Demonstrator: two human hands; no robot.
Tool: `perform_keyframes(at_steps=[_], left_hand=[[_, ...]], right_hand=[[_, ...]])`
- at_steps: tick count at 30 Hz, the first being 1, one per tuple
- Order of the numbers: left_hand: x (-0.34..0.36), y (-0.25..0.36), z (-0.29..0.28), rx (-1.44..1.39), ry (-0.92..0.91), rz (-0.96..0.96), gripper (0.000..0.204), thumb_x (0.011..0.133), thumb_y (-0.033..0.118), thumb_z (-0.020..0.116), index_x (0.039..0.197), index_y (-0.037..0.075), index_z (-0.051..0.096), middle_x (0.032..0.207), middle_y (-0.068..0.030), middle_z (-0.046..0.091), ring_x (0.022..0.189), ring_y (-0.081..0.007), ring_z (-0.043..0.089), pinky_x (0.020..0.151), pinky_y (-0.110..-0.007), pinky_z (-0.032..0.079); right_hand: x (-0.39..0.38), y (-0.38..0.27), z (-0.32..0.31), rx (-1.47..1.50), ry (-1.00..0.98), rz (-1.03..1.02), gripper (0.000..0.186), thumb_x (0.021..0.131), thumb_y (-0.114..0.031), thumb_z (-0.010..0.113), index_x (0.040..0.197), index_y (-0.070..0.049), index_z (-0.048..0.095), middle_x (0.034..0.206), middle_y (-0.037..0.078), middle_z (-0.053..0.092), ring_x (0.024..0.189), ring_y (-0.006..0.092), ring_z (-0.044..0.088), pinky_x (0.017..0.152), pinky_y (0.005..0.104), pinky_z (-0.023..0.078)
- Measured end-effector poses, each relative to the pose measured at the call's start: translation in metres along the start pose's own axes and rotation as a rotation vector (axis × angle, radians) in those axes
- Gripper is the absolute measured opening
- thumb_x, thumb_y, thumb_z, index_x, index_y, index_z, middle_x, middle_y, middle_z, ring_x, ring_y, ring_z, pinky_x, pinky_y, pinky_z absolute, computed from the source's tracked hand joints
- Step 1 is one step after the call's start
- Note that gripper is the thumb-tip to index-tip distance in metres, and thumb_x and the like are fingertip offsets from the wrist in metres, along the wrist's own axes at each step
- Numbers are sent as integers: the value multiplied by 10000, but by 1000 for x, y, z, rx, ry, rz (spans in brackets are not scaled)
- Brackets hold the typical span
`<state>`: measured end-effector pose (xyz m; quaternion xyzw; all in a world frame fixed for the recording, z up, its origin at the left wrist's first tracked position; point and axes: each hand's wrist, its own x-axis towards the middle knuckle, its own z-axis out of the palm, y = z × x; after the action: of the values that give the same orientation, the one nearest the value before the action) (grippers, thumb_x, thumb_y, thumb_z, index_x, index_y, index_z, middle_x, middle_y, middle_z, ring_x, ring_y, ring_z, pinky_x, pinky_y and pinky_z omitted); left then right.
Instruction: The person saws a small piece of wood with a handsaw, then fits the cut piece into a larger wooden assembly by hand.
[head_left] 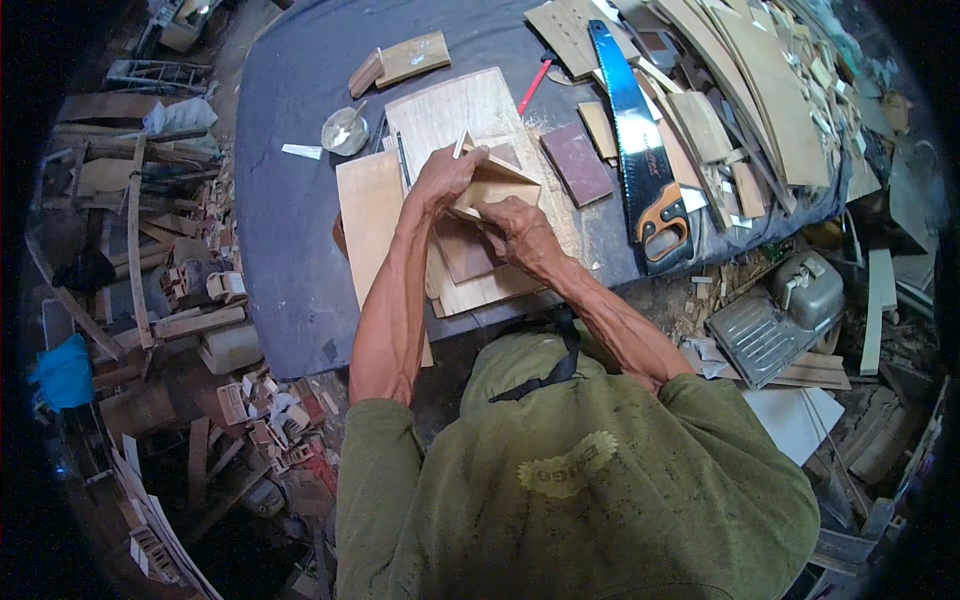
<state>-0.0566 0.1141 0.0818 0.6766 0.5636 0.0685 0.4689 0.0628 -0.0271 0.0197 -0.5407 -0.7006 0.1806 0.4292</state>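
My left hand (446, 180) is closed on the upper left of a small angled piece of pale wood (505, 186), made of thin boards that meet at a corner. From the lower right, my right hand (520, 228) grips the same piece with curled fingers; what its fingertips press on is hidden. Beneath both hands lie a reddish-brown sheet (466, 258) and flat pale boards (490, 293). A larger light board (462, 101) lies just beyond, and a long plank (362, 205) sits left of my left forearm.
A handsaw (632, 130) with an orange and black handle lies to the right, beside a reddish-brown block (577, 164) and a heap of wood offcuts (745, 90). Left of the boards stand a small bowl with a stick (345, 131) and a white sliver (302, 151). A metal sink (775, 315) rests off the table.
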Motion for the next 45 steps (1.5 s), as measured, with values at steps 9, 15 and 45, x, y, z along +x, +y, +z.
perform_keyframes(at_steps=[9, 15, 45], left_hand=[[2, -3, 0, 70, 13, -6, 599, 897, 520, 629, 1035, -58, 706, 913, -138, 704, 815, -226, 618, 743, -381, 490], [4, -6, 2, 45, 28, 44, 557, 905, 493, 621, 980, -55, 695, 846, -113, 676, 758, -201, 586, 702, -359, 479], [-8, 5, 7, -15, 90, 84, 503, 911, 417, 629, 990, -78, 677, 813, -147, 667, 747, -228, 577, 728, -386, 476]], right_hand=[[0, 9, 4, 42, 10, -70, 178, 775, -31, 700, 939, -51, 633, 780, 138, 645, 781, 347, 647, 700, 454, 536], [-1, 10, 4, 27, 33, -87, 160, 776, -31, 699, 913, -42, 617, 768, 142, 623, 750, 353, 629, 688, 459, 528], [1, 64, -47, -208, 62, 286, 247, 924, -239, 678, 1060, -41, 739, 1020, 144, 719, 970, 339, 667, 853, 425, 523]])
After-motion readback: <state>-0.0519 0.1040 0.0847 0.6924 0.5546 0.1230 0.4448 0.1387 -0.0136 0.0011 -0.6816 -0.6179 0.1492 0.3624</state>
